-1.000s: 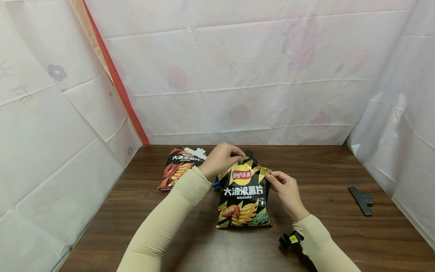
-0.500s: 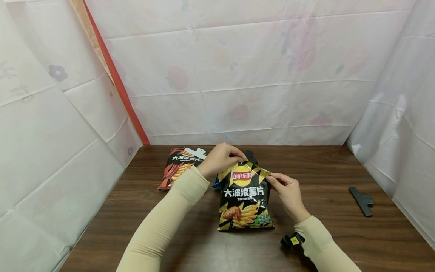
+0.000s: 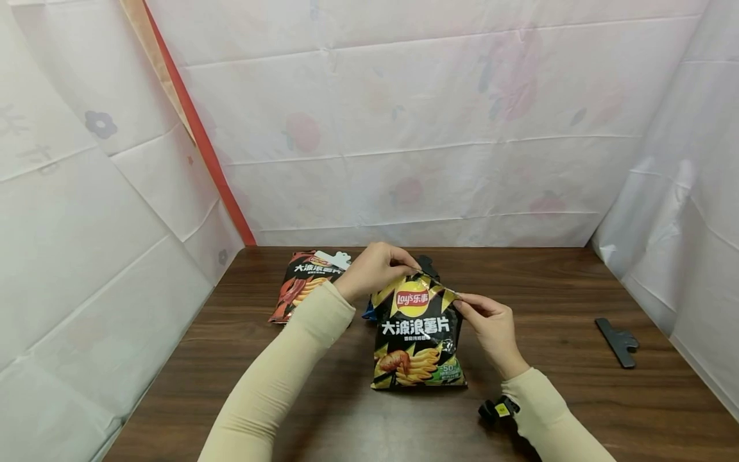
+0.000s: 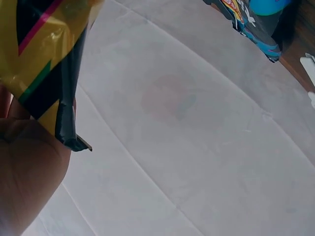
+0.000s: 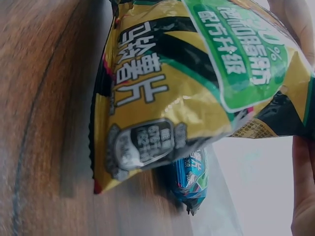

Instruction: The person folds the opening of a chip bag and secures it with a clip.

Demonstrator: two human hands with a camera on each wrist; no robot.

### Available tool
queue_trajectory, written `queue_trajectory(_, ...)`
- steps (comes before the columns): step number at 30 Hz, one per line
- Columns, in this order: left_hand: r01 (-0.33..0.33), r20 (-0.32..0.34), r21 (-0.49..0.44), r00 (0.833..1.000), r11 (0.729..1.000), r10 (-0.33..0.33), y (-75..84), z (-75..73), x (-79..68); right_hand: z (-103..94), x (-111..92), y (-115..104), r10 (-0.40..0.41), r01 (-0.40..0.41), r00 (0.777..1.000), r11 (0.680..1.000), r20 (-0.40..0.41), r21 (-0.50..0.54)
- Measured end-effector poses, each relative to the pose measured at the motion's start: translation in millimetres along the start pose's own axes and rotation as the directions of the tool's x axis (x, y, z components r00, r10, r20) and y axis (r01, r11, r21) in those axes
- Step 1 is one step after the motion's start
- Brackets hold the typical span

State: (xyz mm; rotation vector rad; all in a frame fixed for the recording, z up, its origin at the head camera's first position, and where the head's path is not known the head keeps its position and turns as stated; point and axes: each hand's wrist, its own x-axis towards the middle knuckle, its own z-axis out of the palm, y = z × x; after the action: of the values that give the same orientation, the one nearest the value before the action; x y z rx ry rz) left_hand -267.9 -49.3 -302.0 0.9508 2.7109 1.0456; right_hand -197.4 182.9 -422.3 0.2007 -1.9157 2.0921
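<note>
A black-and-gold Lay's chip bag (image 3: 414, 340) leans front-up in the middle of the table, its lower edge toward me. My left hand (image 3: 374, 273) pinches its top edge left of centre. At the top right corner, my right hand (image 3: 491, 324) pinches the bag between thumb and fingers. In the left wrist view, the upper part of the chip bag (image 4: 47, 54) shows a narrow folded edge beside the hand. The right wrist view shows the side and bottom of the chip bag (image 5: 197, 78) close up.
Back left lies a red-and-black chip bag (image 3: 294, 292) with a white clip (image 3: 335, 259) on its top. A blue bag (image 5: 191, 179) is mostly hidden behind the held one, near a black clip (image 3: 428, 264). Another dark clip (image 3: 616, 343) lies at right on the wooden table (image 3: 554, 276).
The bag's top edge has gone from a spread gold flap at the right corner to a narrow folded line. Both hands have barely moved and keep their pinch.
</note>
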Motion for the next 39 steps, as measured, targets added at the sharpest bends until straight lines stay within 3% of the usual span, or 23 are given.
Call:
queue_trajectory(5,0.018,0.022,-0.010,1.000,1.000,-0.018,1.1,-0.4,0.0,1.1,0.4,0.9,-0.037,0.037,0.999,0.999,-0.003,-0.003)
queue_trajectory(18,0.076,0.093,-0.024,0.993,0.997,-0.073,6.8,-1.6,1.9,4.0,-1.0,2.2,-0.034,0.033,0.998,0.999,-0.045,-0.035)
queue_trajectory(29,0.061,0.087,0.015,0.994,0.998,-0.062,13.2,-4.0,8.4,4.5,-0.6,3.2,-0.052,0.049,0.997,0.997,-0.056,-0.058)
queue_trajectory(39,0.061,0.146,0.077,0.987,0.995,-0.072,15.5,-6.2,10.8,4.8,-0.7,2.9,-0.100,0.099,0.994,0.995,-0.044,-0.016)
